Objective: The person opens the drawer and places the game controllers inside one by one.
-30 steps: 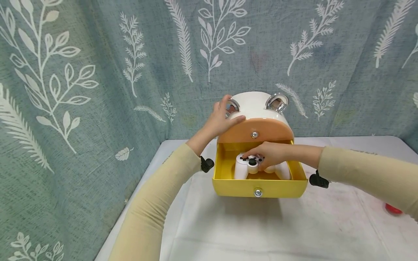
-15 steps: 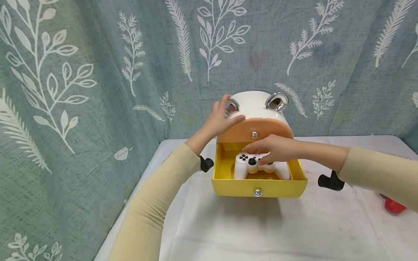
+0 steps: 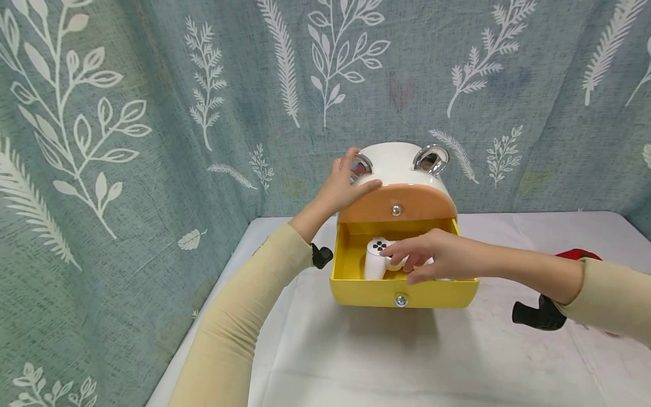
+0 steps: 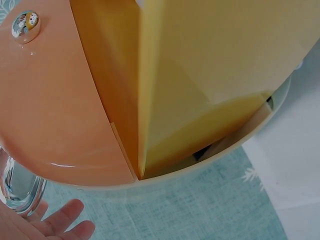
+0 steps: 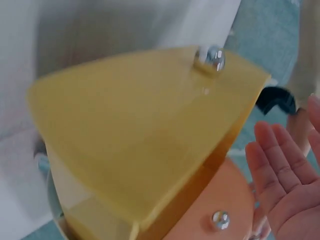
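Note:
A white drawer box (image 3: 394, 161) with silver ring ears (image 3: 431, 160) stands on the table. Its orange upper drawer (image 3: 376, 206) is pushed in, while the yellow lower drawer (image 3: 366, 293) is pulled out. Inside the yellow drawer lies a white game controller (image 3: 375, 264), its right part hidden by my right hand (image 3: 447, 257). That hand hovers over the drawer's front with loosely bent fingers and nothing in them. My left hand (image 3: 339, 183) rests at the box's left ear, thumb along the top edge; its extended fingers (image 4: 70, 212) show beside the ear in the left wrist view.
A red object (image 3: 577, 253) lies on the white-covered table (image 3: 356, 362) at the right, partly behind my right forearm. A grey-green leaf-patterned curtain (image 3: 396, 85) hangs behind and along the left. Each wrist carries a black camera mount (image 3: 321, 256).
My right hand has let go of the controller in the yellow drawer and drawn back toward the right and front. The left hand and the box stay in place.

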`<state>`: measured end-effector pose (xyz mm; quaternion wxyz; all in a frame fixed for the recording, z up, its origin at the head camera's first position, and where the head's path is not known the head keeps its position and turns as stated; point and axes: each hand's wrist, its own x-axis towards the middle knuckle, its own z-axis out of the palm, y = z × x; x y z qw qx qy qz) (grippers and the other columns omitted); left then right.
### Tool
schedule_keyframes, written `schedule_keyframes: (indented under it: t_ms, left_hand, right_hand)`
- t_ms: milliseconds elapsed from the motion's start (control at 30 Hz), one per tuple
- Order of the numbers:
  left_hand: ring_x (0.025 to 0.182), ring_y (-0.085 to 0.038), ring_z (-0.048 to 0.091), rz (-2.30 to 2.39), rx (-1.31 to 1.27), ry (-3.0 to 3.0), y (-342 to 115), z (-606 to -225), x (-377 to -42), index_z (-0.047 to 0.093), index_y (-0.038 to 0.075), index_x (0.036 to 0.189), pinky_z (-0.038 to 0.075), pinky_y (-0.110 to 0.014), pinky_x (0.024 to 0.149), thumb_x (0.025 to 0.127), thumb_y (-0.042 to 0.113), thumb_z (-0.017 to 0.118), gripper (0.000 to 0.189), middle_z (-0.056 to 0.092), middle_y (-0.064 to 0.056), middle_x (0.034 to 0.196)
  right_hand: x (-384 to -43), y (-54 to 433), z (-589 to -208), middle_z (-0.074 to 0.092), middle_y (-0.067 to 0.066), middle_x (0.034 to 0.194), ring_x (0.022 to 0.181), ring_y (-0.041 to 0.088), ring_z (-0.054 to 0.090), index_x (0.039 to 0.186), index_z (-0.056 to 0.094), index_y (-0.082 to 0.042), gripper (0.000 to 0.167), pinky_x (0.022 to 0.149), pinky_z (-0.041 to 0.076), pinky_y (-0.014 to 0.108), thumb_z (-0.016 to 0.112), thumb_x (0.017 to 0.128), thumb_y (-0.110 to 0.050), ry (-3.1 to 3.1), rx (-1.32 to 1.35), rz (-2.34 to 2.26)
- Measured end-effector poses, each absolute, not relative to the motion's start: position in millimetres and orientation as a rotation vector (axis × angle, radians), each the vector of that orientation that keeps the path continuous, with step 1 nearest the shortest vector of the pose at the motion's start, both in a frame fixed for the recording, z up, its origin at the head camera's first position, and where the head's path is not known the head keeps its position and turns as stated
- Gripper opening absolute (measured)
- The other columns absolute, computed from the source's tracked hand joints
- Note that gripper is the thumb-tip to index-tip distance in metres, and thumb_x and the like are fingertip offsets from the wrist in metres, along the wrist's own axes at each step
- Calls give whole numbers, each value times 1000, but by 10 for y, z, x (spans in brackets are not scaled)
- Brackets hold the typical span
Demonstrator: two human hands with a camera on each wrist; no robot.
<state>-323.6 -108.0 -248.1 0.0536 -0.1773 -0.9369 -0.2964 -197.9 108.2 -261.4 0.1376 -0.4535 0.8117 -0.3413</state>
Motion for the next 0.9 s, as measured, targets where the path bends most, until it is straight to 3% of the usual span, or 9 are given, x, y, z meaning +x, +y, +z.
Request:
schedule_keyframes:
  t_ms: [433,633,900]
  left_hand:
    - [107,-30,49,-920,-545,-2837,-1082,-2492,-3244,13,30,143,40,-47,91,79,57,61,85,21,-15,141]
    - [108,-28,49,-913,-556,-2834,-1079,-2496,-3240,13,29,143,40,-46,92,79,57,61,85,23,-14,140]
    - [111,-30,48,-922,-539,-2843,-1082,-2485,-3235,12,30,144,39,-47,93,79,57,61,86,20,-14,142]
  right_hand:
    - [-1768,1115,-2949,66,12,105,86,17,65,123,56,-2,42,75,52,29,67,83,-11,2376,-1440,-1214]
    - [-1644,1155,-3102,67,12,104,93,15,64,122,56,-3,40,78,51,24,65,85,-13,2378,-1495,-1354]
    - [-1553,1120,-3397,68,6,90,79,8,64,121,55,-6,40,67,51,22,66,82,-3,2413,-1575,-1437]
